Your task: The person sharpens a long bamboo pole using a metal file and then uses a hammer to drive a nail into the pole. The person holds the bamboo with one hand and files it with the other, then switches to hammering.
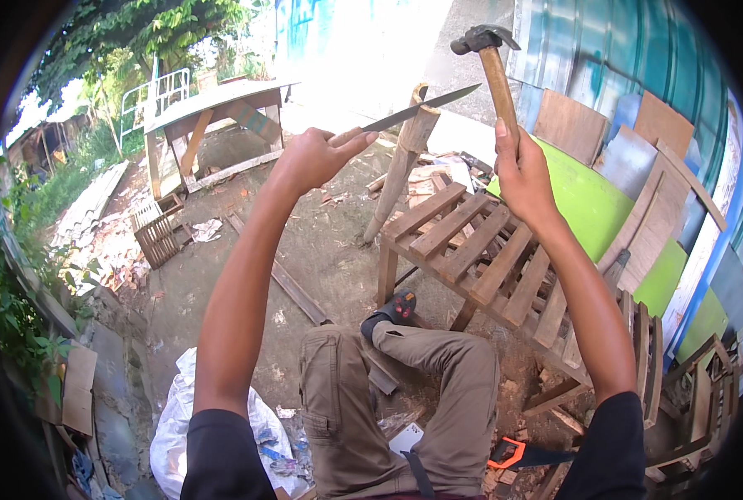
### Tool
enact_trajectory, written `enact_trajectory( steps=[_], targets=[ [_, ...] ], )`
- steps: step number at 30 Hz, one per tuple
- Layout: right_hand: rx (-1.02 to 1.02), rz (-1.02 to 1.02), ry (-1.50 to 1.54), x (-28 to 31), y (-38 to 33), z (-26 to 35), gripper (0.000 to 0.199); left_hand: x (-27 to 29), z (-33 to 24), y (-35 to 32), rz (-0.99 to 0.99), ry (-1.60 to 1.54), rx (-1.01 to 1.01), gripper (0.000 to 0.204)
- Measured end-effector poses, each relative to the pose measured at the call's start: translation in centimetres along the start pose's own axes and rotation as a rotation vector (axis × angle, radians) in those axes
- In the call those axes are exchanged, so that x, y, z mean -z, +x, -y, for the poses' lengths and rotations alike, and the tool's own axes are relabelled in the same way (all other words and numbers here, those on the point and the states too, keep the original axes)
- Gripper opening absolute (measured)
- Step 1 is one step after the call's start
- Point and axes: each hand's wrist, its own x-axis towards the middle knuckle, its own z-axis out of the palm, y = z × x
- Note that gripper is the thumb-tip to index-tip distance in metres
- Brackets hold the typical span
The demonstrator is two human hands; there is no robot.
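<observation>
My left hand [317,158] is closed around the handle of a long dark knife [438,102], its pointed blade slanting up to the right. The blade crosses the upper end of an upright, slightly leaning wooden post [401,171]; whether it is sunk into it or only touching, I cannot tell. A claw hammer [498,79] with a wooden handle is gripped in my right hand [523,179], raised head-up to the right of the blade, apart from it.
A slatted wooden bench [480,250] stands right of the post. An orange-handled saw [509,452] lies by my leg, and a white sack [172,425] at the lower left. Boards [571,125] lean on the metal wall. A wooden table [217,108] stands behind; a plank [292,292] lies on the ground.
</observation>
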Motion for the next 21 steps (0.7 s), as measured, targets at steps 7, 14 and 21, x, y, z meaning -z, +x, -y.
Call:
enact_trajectory(
  steps=[7, 14, 21],
  targets=[
    [-0.438, 0.176, 0.154, 1.4, -0.2, 2.5, 0.059, -0.6, 0.5, -0.1, -0.027, 0.023, 0.018, 0.088],
    [-0.210, 0.217, -0.151, 1.0, -0.3, 1.0, 0.062, -1.5, 0.8, 0.5, -0.048, -0.014, -0.078, 0.091],
    [-0.349, 0.309, -0.016, 1.7, 0.0, -1.2, 0.056, -1.4, -0.6, 0.1, 0.042, -0.023, -0.019, 0.094]
  ],
)
